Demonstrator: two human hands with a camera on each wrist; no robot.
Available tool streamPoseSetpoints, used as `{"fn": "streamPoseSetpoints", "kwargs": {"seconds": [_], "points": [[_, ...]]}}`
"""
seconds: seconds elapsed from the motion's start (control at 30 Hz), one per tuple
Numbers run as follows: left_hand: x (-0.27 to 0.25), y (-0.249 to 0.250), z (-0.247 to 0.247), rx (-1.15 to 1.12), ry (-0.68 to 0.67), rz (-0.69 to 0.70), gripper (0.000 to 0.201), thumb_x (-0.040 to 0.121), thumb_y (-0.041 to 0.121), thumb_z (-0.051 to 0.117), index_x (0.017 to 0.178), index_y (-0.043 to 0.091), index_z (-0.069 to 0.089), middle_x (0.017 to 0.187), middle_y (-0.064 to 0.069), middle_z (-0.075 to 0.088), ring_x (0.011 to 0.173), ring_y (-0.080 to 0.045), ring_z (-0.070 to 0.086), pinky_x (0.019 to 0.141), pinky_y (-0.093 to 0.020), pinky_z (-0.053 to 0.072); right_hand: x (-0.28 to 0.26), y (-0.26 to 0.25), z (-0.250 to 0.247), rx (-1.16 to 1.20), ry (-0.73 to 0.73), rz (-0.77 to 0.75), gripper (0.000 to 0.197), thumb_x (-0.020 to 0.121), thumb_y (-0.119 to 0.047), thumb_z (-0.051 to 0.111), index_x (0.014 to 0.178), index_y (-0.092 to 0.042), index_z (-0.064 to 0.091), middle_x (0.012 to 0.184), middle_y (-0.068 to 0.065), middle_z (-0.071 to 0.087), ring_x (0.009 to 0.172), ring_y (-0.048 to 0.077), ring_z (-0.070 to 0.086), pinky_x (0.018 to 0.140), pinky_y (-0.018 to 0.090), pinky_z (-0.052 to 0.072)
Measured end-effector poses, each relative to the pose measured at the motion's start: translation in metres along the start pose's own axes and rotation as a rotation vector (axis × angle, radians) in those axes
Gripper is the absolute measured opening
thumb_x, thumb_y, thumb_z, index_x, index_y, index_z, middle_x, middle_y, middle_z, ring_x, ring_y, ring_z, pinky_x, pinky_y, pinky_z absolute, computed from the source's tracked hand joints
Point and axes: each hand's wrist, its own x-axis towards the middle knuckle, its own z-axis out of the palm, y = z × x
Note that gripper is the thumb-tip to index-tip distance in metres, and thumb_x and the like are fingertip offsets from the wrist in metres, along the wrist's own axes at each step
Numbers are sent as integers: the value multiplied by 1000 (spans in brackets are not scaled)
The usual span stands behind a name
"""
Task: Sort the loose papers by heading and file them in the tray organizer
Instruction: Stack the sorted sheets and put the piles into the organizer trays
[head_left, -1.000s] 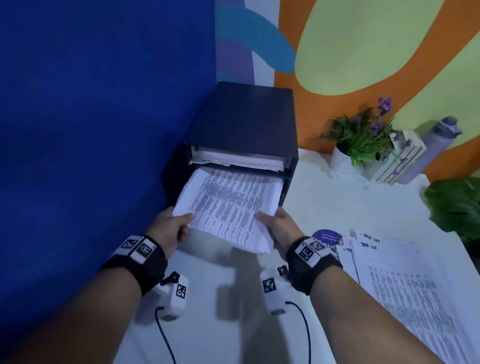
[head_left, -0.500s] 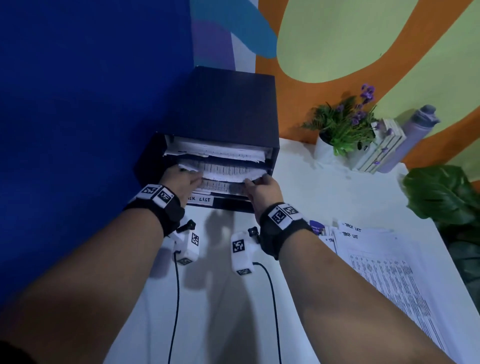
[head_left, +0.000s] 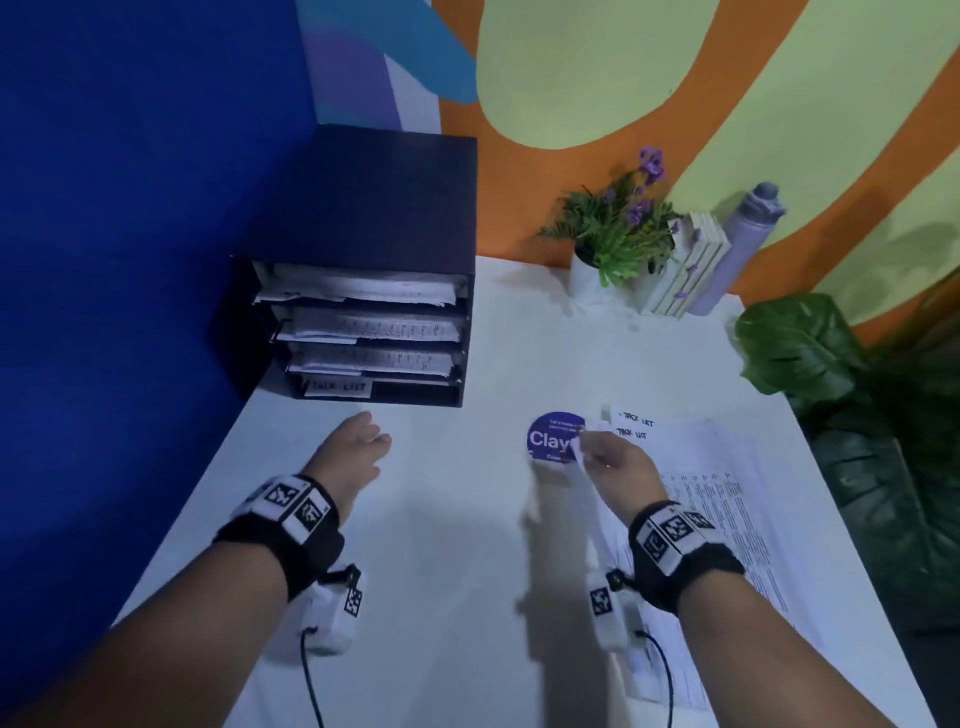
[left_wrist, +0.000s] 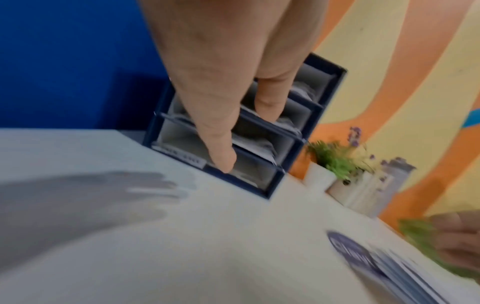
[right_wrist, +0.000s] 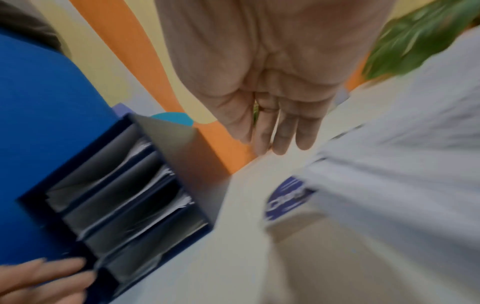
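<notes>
The dark navy tray organizer (head_left: 395, 208) stands at the table's back left, with papers in its shelves and a "TASK LIST" label (head_left: 337, 387) on the bottom one. My left hand (head_left: 371, 434) hovers over the table just in front of it, fingers relaxed and holding nothing; the left wrist view shows the fingers (left_wrist: 221, 102) pointing at the organizer (left_wrist: 293, 144). On the right lies the loose paper stack (head_left: 727, 493), its top sheets headed "TASK LIST". My right hand (head_left: 592, 452) pinches the left edge of the top sheet (head_left: 597, 514) and holds it raised off the stack. The right wrist view is blurred.
A round purple sticker (head_left: 548, 439) lies on the table just left of the stack. A small potted plant (head_left: 618, 228), a white slatted box (head_left: 685, 270) and a grey bottle (head_left: 743, 244) stand along the back wall. Large dark leaves (head_left: 810, 343) overhang the right edge.
Both hands had been pushing a bundle of papers into an organizer shelf. They have let go and pulled back. The right hand has moved to the loose stack and lifted a sheet's edge.
</notes>
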Motion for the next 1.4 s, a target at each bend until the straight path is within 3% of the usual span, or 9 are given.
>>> {"fn": "streamPoseSetpoints", "kwargs": {"seconds": [0.33,0.57,0.73,0.8,0.93,1.0,1.13,1.2,1.4], "points": [[-54,-77,132,212,-208,-230,54,98,20,56,148,18,35,146,-6,46,127,-22,50,100,-36,43,0,138,-141,-403,246,248,49,94,-21,51,142,-11,44,148,16,37,133,34,37,110,42,34],[-69,-82,218,238,-279,-212,56,100,22,52,152,20,30,153,-3,35,141,-28,35,104,-43,38,14,175,-161,-371,122,370,55,91,-25,50,141,-5,38,145,18,36,130,37,40,107,42,36],[-73,-84,252,223,-357,-222,45,99,29,50,142,20,43,142,2,52,124,-15,53,103,-35,45,15,172,-147,-330,143,422,59,91,-32,52,142,-9,33,142,17,36,125,40,40,104,44,38],[-66,-93,255,275,-359,-200,62,93,39,51,149,22,33,148,7,44,132,-14,45,112,-38,35,14,168,-143,-178,143,435,64,88,-28,56,143,-10,29,140,16,38,119,38,48,100,41,43],[-69,-94,248,380,-230,-56,14,101,24,48,115,28,47,104,15,48,102,-15,53,100,-33,39,2,169,-143,128,28,390,27,88,-14,60,114,-6,57,112,18,66,90,30,64,78,37,54],[-69,-95,238,324,-145,-68,12,98,24,54,105,29,45,98,8,56,99,-20,58,100,-41,47,-16,165,-137,252,-60,339,19,91,-7,58,107,-16,60,101,12,68,83,27,63,70,37,54],[-69,-102,200,240,-81,-77,49,79,34,77,120,17,58,107,1,67,102,-23,64,97,-45,51,-40,147,-122,262,-158,113,32,89,-11,60,111,-34,57,96,4,64,86,24,60,80,46,56],[-66,-105,174,222,-45,-45,75,59,49,84,125,29,54,118,2,68,108,-23,65,95,-50,52,-47,128,-117,301,-193,19,33,91,-12,60,114,-35,55,94,-2,63,86,19,59,74,37,55],[-94,-44,124,95,25,276,43,92,8,66,127,31,57,121,3,69,112,-21,66,97,-48,48,-64,44,-107,402,-220,-221,43,95,-13,56,129,-35,42,114,-4,62,101,10,59,88,26,52]]}}
